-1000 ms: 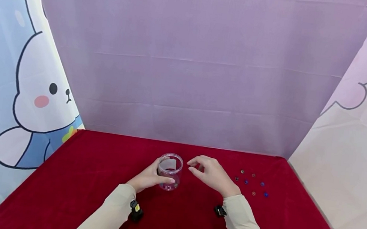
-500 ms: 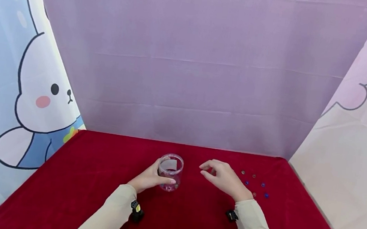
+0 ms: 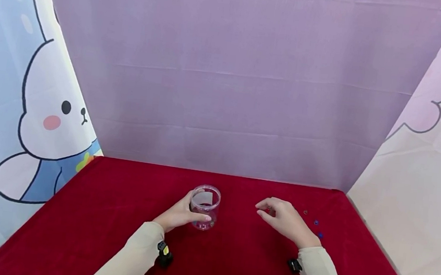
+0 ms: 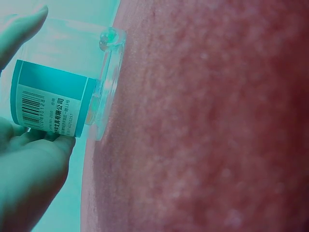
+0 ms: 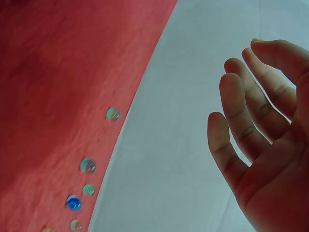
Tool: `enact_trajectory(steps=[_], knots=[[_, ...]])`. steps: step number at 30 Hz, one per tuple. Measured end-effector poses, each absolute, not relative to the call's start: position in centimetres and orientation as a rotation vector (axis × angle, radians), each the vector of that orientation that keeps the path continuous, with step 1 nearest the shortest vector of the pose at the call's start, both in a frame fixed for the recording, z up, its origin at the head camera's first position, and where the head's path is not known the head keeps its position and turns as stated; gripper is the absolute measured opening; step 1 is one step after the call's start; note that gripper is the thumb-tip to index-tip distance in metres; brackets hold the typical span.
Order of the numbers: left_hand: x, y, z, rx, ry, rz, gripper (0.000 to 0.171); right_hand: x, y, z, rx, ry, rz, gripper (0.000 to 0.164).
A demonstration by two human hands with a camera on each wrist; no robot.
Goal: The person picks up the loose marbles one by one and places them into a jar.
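My left hand [image 3: 182, 213] grips a clear plastic jar [image 3: 205, 206], which stands upright and open-topped on the red cloth. The left wrist view shows the jar's printed barcode label [image 4: 48, 101] between thumb and fingers. At least one glass marble [image 4: 108, 38] lies at the jar's bottom. Over the cloth to the right of the jar is my right hand [image 3: 285, 218], its fingers loosely bent and nothing held. Beyond it lie loose glass marbles, among them a blue marble [image 3: 315, 222]; the right wrist view shows several, including a blue one [image 5: 74, 203]. My right hand hides some of them in the head view.
Red cloth [image 3: 112, 225] covers the table. A purple curtain [image 3: 227, 75] hangs along the back edge. Printed cloth panels stand at both sides, a cartoon rabbit [image 3: 49, 136] on the left one. A small black device [image 3: 165, 253] is strapped at my left wrist.
My right hand has moved rightward, away from the jar and toward the loose marbles, and now covers some of them in the head view. The left hand and jar have stayed in place.
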State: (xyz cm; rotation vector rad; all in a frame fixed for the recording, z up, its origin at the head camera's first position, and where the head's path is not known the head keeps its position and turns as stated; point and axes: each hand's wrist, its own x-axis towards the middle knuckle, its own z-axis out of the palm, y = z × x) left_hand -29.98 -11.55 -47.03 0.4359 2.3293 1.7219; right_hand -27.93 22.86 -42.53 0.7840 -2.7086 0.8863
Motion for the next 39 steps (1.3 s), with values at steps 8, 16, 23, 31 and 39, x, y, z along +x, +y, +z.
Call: enact_trajectory(steps=[8,16,23,31,39], knots=[[-29.8,-11.5,-47.0,0.432,2.334,1.724,0.090,-27.7,24.6,-43.0,0.769,-2.696,0.857,0.015],[-29.8,-11.5,-47.2,0.435,2.331,1.727,0.090,-27.3,26.6,-43.4,0.726,-2.714,0.819,0.015],[-30.0,-11.6,-47.3,0.445,2.331,1.732,0.088,-27.1,28.4,-43.8,0.690,-2.717,0.766,0.014],[-30.0,-11.6,-47.4,0.427,2.332,1.710,0.093,-26.7,30.3,-44.2,0.641,-2.724,0.743,0.014],[-30.1,-11.7,-47.2,0.443,2.301,1.733,0.090,-26.3,31.9,-44.2,0.575,-2.774,0.725,0.015]])
